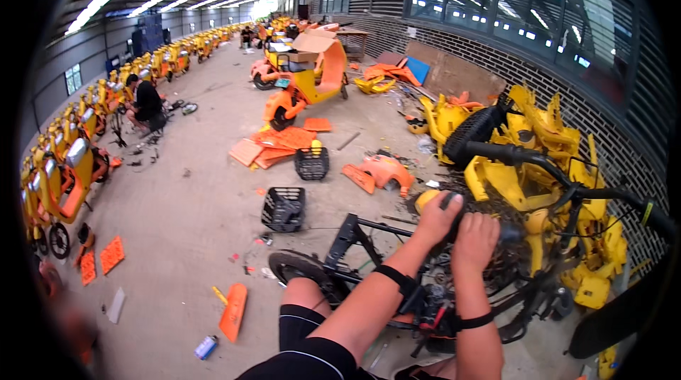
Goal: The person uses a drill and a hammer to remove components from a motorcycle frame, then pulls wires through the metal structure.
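My left hand [435, 218] is closed around a dark, rounded object [448, 203], its thumb lying over the top. Right beside it, my right hand [475, 237] is curled with the fingers folded over; what it grips is mostly hidden, and a blurred dark shape [512, 232] shows just past its knuckles. Both hands are above the stripped black frame of a scooter [347, 242], whose rear wheel [301, 266] is by my left knee. The scooter's black handlebar [539, 164] stretches away to the right. Wiring and bare parts show beneath my wrists.
Broken yellow panels [496, 181] are heaped against the brick wall at right. Black baskets [284, 210], orange panels [280, 142] and a small can [206, 347] lie on the floor. An orange-yellow scooter [312, 82] stands ahead. A person [147, 102] crouches beside scooter rows at left.
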The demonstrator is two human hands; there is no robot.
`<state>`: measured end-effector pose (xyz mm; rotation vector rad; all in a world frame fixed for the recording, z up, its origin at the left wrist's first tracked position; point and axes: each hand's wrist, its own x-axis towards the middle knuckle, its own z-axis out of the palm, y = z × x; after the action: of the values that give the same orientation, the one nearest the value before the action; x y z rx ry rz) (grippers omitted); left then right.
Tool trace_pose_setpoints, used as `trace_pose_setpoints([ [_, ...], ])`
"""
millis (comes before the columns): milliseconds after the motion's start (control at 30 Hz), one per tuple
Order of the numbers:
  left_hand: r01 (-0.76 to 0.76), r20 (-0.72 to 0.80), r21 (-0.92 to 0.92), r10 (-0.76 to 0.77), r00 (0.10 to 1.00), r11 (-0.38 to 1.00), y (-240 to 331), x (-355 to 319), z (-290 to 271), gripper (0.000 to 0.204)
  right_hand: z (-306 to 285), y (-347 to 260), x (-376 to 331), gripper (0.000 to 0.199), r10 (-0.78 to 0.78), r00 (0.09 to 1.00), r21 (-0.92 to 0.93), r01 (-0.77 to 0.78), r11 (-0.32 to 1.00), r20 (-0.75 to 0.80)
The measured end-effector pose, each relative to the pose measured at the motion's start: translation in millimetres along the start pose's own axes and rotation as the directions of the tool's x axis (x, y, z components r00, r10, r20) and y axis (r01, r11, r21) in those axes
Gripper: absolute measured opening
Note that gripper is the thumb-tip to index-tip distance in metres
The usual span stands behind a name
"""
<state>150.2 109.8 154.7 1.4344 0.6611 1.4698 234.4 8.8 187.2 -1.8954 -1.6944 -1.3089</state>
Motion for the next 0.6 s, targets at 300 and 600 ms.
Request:
trace_pose_setpoints([
  [300,-0.019,0.015,0.007,0.019,1.0,1.0,-9,7,6,0.045,1,6,-1,0.017,-0.013,0.999,-0.058,0.011,0.998,-0.044],
  [600,-0.059,-0.017,0.138,0.062,0.998,0.989,10,1,30,0.047,3,20,-8,0.014,0.059,0.998,-0.007,-0.059,0.998,-0.039],
])
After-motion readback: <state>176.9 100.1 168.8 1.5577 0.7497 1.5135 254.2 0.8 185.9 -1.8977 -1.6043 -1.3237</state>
